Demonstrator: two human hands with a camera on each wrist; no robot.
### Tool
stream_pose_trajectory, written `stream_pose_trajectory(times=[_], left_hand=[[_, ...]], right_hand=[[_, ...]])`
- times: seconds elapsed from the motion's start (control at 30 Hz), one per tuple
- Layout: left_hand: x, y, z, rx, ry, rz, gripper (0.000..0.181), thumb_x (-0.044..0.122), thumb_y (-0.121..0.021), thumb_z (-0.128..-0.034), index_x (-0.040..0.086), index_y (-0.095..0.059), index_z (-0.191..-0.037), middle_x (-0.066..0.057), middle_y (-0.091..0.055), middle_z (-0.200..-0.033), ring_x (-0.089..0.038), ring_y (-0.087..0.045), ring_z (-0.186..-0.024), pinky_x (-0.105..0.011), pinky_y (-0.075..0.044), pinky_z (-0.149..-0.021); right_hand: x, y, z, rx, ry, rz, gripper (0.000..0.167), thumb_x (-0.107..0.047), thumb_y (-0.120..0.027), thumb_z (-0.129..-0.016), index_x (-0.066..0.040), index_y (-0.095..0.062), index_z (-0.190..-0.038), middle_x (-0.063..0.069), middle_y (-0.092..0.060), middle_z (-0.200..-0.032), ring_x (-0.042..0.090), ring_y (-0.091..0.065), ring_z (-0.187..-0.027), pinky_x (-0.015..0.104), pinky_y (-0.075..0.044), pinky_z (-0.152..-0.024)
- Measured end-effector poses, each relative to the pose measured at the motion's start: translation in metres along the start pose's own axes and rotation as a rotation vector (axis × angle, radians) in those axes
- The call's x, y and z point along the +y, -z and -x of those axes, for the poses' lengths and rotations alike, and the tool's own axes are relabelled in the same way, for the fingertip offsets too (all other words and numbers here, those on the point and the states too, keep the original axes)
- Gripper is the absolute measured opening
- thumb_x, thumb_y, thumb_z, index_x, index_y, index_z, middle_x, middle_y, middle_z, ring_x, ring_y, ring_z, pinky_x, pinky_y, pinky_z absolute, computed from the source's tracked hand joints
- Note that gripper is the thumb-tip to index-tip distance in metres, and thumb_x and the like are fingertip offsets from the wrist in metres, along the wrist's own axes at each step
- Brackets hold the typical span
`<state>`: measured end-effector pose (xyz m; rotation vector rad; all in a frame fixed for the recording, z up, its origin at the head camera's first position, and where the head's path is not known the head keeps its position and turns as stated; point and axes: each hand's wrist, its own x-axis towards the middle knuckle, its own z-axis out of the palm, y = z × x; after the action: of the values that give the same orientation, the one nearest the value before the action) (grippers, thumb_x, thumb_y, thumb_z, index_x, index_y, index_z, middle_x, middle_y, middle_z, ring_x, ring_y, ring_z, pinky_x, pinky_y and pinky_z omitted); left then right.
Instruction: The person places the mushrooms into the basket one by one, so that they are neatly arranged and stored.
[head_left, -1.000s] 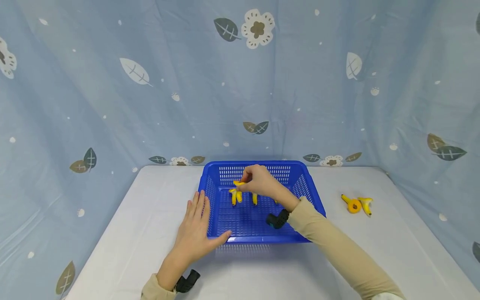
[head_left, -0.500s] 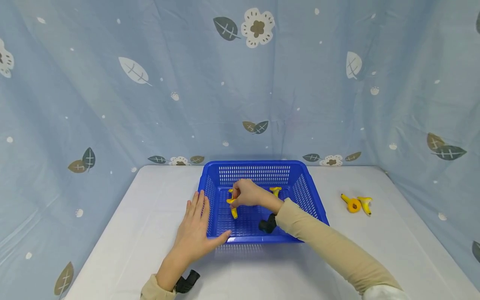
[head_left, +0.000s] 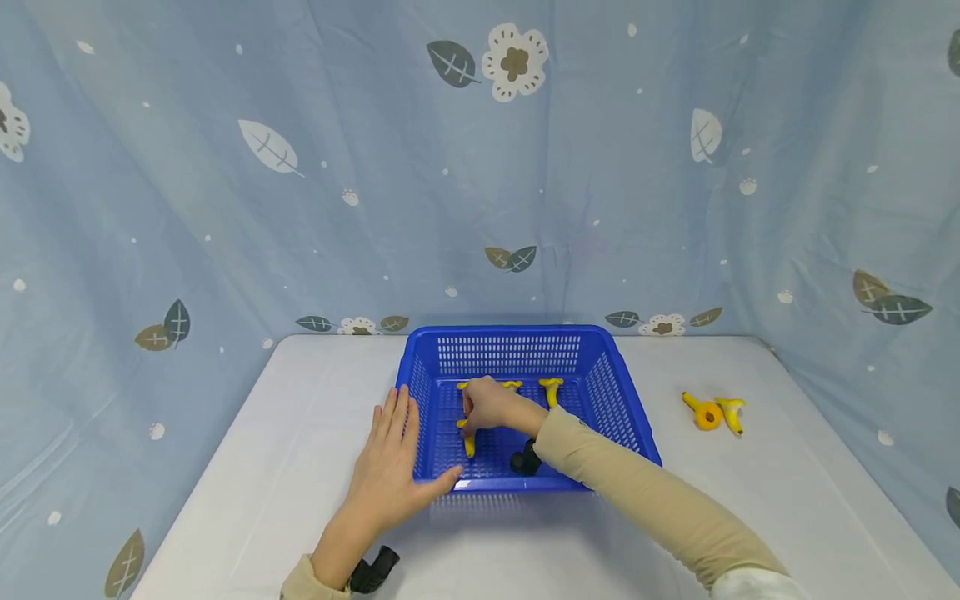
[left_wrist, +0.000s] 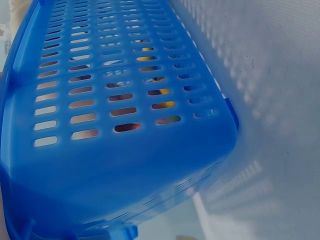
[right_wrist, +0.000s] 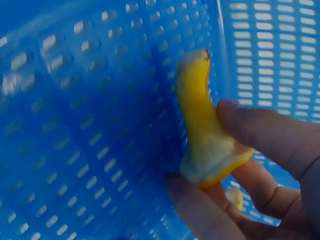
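A yellow mushroom with a flared cap (head_left: 469, 446) is pinched between the thumb and fingers of my right hand (head_left: 491, 404), low inside the blue plastic basket (head_left: 525, 485), near its left side. In the right wrist view that mushroom (right_wrist: 197, 115) has its stem pointing up, its cap among the fingertips. Straight fingers of my left hand (head_left: 386, 471) lie along the basket's left rim, the thumb spread at the front corner. Further back in the basket lie more yellow mushrooms (head_left: 552, 390), partly hidden by the right hand.
On the white table (head_left: 315, 392), right of the basket, lie two more mushrooms: one (head_left: 707, 414) showing its round orange cap, the other (head_left: 731, 412) on its side. A blue patterned curtain (head_left: 480, 167) hangs behind and at both sides. The basket's slotted wall (left_wrist: 125, 175) fills the left wrist view.
My right hand has come from the back row toward the basket's front left, bringing the mushroom with it. Back mushrooms it had covered now show. The left hand stays in place.
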<state>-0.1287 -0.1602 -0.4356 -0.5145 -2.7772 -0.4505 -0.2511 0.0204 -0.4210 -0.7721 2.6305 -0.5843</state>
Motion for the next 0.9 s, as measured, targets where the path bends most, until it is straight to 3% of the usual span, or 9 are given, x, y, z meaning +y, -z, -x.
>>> stream_pose_trajectory(times=[0.27,0.5,0.73,0.9], left_hand=[[0.001,0.0,0.0,0.001,0.004,-0.01,0.112,0.07,-0.062,-0.0814,-0.014,-0.029,-0.148,-0.029,-0.012,-0.161,-0.037,-0.003,-0.151,-0.057,-0.013,-0.119],[0.001,0.0,0.0,0.007,0.0,-0.001,0.112,0.07,-0.062,-0.0817,-0.015,-0.03,-0.148,-0.029,-0.012,-0.161,-0.037,-0.003,-0.15,-0.057,-0.013,-0.119],[0.0,0.0,0.0,0.0,0.004,0.008,0.112,0.069,-0.062,-0.0823,-0.014,-0.028,-0.148,-0.029,-0.011,-0.161,-0.037,-0.001,-0.151,-0.055,-0.01,-0.12],[0.001,0.0,0.0,-0.003,0.005,0.012,0.113,0.069,-0.063,-0.0818,-0.015,-0.028,-0.148,-0.029,-0.011,-0.161,-0.038,-0.001,-0.151,-0.056,-0.01,-0.12]], right_hand=[[-0.001,-0.001,0.001,0.005,-0.009,0.044,0.026,-0.018,-0.089,-0.073,-0.011,-0.064,-0.07,-0.005,-0.059,-0.066,0.011,-0.054,-0.062,0.028,-0.047,-0.057],[-0.006,0.001,0.003,-0.003,-0.055,0.101,0.028,-0.024,-0.09,-0.073,-0.015,-0.064,-0.07,-0.006,-0.059,-0.067,0.011,-0.055,-0.064,0.043,-0.054,-0.073],[-0.006,0.004,0.005,-0.006,-0.018,0.052,0.028,-0.02,-0.09,-0.073,-0.012,-0.063,-0.071,-0.004,-0.058,-0.067,0.011,-0.054,-0.063,0.024,-0.048,-0.056],[-0.005,0.011,0.007,0.003,0.003,0.021,0.028,-0.019,-0.09,-0.072,-0.012,-0.063,-0.071,-0.004,-0.058,-0.067,0.012,-0.053,-0.063,0.024,-0.046,-0.055]])
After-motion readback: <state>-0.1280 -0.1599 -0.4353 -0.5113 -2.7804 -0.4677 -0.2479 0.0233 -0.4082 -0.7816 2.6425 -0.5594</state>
